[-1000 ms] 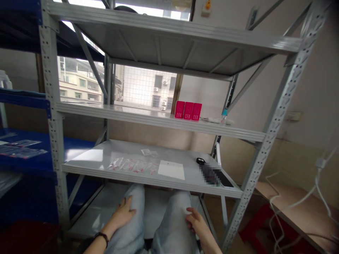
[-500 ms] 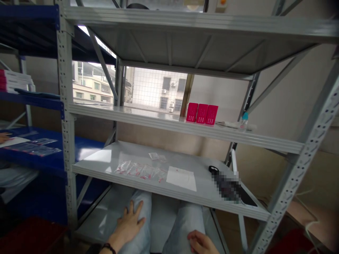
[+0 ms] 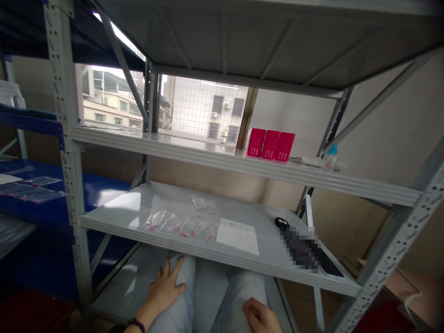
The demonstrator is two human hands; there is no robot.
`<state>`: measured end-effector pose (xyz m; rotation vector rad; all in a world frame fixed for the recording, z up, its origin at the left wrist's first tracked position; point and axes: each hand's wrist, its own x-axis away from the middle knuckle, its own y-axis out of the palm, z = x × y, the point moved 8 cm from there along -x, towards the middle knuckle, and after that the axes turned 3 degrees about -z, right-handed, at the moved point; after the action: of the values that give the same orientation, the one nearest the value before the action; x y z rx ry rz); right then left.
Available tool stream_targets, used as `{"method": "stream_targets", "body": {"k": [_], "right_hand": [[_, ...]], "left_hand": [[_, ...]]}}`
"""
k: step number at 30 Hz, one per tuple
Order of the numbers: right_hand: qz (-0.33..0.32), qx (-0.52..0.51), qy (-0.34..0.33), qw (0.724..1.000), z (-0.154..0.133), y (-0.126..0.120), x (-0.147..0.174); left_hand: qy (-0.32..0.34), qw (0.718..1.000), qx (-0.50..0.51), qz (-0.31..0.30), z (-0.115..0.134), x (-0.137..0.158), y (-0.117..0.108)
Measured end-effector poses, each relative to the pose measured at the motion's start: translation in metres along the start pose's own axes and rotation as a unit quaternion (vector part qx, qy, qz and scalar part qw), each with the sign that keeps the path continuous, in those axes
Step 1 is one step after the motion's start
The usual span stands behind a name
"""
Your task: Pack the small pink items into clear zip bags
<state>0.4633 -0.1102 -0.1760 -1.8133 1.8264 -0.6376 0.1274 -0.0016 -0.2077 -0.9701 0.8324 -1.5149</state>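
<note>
My left hand [image 3: 167, 286] rests on my left thigh with its fingers spread, the tips close below the front edge of the grey shelf [image 3: 204, 250]. Over my right thigh, my right hand [image 3: 261, 318] is loosely curled, with nothing visible in it. Several small clear plastic bags [image 3: 180, 225] with reddish marks lie in a row on the shelf. A white sheet of paper [image 3: 237, 237] lies to their right. Behind the row are a few more clear bags [image 3: 204, 204]. Neither hand touches these things.
Three red boxes [image 3: 270, 145] and a small bottle with a blue cap [image 3: 331, 157] stand on the shelf above. A black object [image 3: 281, 224] lies at the right, beside a blurred-out patch. Metal posts [image 3: 65, 138] flank the shelf; a blue rack [image 3: 31, 182] adjoins it.
My view has shifted a little, so the left post sits farther left and the upper shelf higher. My left hand's fingers appear nearer the shelf edge. The bags and paper have not moved.
</note>
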Motion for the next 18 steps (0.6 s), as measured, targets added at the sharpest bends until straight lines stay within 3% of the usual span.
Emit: {"method": "stream_targets", "body": {"k": [10, 14, 18], "right_hand": [[-0.001, 0.084, -0.039, 0.996, -0.006, 0.0, 0.018], [-0.015, 0.075, -0.057, 0.995, -0.012, 0.002, 0.028], [-0.019, 0.062, -0.063, 0.996, -0.016, 0.001, 0.037]], "left_hand": [[0.02, 0.999, -0.004, -0.031, 0.006, 0.017, 0.001], [0.111, 0.994, 0.004, 0.011, 0.035, 0.045, -0.033], [0.264, 0.956, 0.05, 0.113, 0.091, 0.081, -0.089]]}}
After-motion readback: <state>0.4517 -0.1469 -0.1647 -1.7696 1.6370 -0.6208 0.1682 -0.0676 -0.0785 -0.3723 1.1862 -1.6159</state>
